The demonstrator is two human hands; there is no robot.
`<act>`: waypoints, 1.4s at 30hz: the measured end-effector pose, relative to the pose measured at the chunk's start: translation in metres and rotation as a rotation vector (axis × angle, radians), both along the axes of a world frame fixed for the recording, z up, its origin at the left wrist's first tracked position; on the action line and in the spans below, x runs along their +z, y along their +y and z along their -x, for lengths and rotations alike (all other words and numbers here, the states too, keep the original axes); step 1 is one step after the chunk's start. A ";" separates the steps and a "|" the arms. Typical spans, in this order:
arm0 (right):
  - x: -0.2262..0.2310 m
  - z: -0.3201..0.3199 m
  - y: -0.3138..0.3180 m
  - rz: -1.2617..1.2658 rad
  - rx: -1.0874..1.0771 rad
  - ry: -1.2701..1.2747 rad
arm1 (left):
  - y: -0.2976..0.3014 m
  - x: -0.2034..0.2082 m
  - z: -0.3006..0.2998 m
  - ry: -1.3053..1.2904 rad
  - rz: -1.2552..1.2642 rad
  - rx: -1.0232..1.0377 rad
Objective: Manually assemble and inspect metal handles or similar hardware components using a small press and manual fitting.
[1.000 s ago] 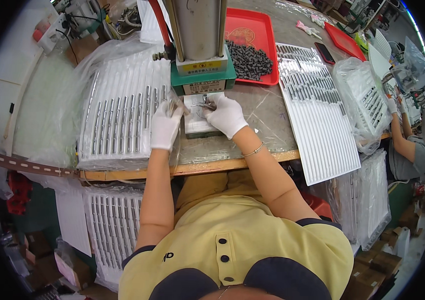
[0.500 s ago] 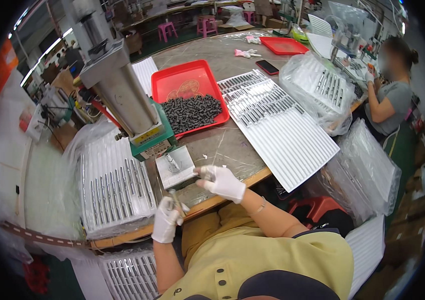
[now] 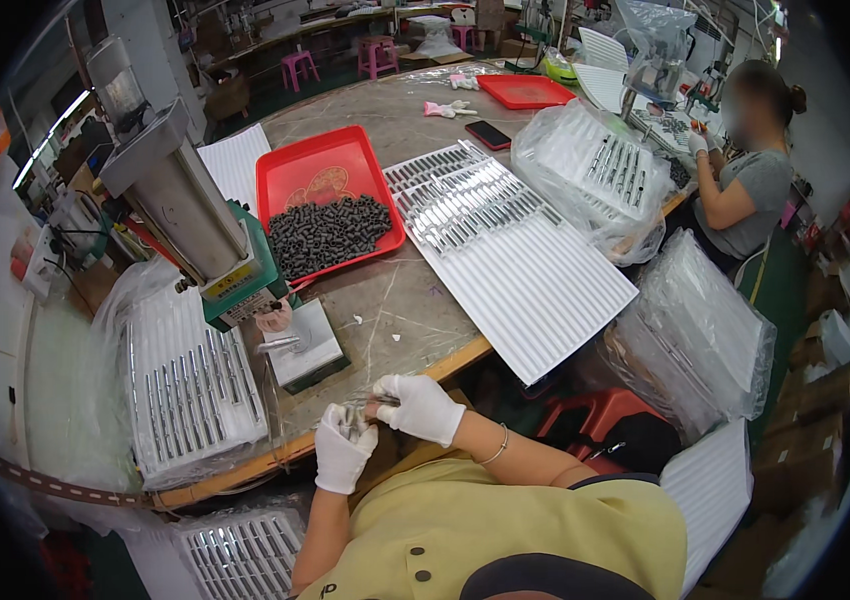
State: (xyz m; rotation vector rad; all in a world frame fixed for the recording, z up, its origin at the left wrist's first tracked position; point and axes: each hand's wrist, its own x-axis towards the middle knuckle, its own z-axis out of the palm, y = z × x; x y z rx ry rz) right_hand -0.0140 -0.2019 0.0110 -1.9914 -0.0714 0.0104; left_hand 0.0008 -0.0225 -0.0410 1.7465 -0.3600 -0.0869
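Observation:
My left hand, in a white glove with bare fingertips, is closed around a short shiny metal tube in front of the table edge. My right hand, gloved the same way, meets it from the right, thumb and fingers pinched at the tube's end. The fingers hide most of the tube. Beyond my hands stands a bench press with a green body, its metal block under the ram. A red tray behind holds a heap of small dark grey plugs.
A grooved white foam tray with rows of metal tubes lies right of the red tray. Another tube-filled foam tray is left of the press. Farther back are a phone and plastic-wrapped trays. A co-worker sits at right.
My right hand has moved from beside the press block to my left hand, and both now meet at the tube. The whole view has shifted, with the table sliding left.

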 end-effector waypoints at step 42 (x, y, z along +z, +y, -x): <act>-0.039 -0.036 -0.060 -0.174 -0.577 -0.292 | 0.034 0.055 -0.128 -0.052 -0.985 0.391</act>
